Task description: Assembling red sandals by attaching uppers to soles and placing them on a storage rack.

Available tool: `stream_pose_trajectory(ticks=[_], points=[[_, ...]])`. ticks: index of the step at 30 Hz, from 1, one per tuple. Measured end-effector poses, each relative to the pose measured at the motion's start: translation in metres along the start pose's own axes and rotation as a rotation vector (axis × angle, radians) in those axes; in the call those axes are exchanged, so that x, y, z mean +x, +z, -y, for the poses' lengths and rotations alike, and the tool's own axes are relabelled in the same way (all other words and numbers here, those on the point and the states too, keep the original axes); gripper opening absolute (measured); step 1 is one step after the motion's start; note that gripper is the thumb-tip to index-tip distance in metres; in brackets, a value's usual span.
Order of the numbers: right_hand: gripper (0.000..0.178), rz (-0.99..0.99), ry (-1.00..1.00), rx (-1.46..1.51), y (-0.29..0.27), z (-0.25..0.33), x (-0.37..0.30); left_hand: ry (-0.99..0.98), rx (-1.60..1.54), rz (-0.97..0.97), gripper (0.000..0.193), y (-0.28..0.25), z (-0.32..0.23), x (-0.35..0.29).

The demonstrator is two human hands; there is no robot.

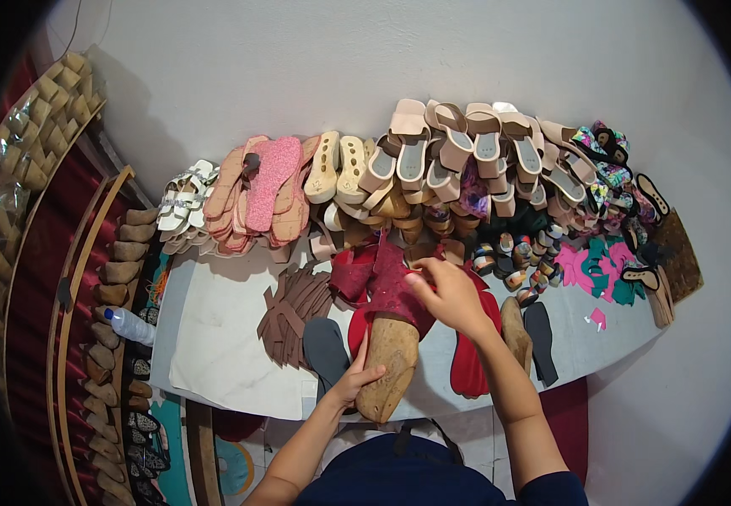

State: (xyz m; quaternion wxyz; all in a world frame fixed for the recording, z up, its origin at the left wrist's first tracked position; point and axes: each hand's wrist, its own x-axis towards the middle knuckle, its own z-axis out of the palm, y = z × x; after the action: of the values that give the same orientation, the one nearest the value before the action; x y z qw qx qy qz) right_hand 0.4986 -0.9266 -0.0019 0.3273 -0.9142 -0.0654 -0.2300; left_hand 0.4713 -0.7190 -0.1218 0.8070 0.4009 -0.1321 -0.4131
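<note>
My left hand (pixel 355 384) grips a worn wooden shoe last (pixel 392 358), its thumb lying across the side and the other fingers mostly hidden behind. A dark red shoe upper (pixel 391 287) is wrapped around the far end of the last. My right hand (pixel 450 295) is closed at the right edge of this upper, its fingertips partly hidden against the red material. More red pieces (pixel 350 274) lie just beyond. Beside the last, a dark grey sole (pixel 325 350) rests on the left, and red soles (pixel 471 363) lie to the right under my right forearm.
Stacked beige heeled sandals (pixel 483 143) line the table's back, next to pink insoles (pixel 274 181) and white sandals (pixel 187 198). Brown straps (pixel 294 312) lie left. Another wooden last (pixel 516 333) and grey sole (pixel 539 341) lie right. Racks of lasts (pixel 121 272) stand left, near a plastic bottle (pixel 132 326).
</note>
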Motion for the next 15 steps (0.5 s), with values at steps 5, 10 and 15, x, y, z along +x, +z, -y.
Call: stream_pose_trajectory(ticks=[5,10,15], points=[[0.037,0.148,0.124,-0.093,0.018,-0.007,0.004,-0.061,0.034,-0.005,0.089,0.003,0.010,0.005],[0.033,0.236,0.154,0.040,0.024,-0.020,0.016,-0.154,-0.059,0.016,0.090,0.004,0.005,0.000],[0.025,0.248,0.330,0.141,0.029,-0.022,0.036,-0.104,0.153,0.038,0.091,0.015,0.007,0.001]])
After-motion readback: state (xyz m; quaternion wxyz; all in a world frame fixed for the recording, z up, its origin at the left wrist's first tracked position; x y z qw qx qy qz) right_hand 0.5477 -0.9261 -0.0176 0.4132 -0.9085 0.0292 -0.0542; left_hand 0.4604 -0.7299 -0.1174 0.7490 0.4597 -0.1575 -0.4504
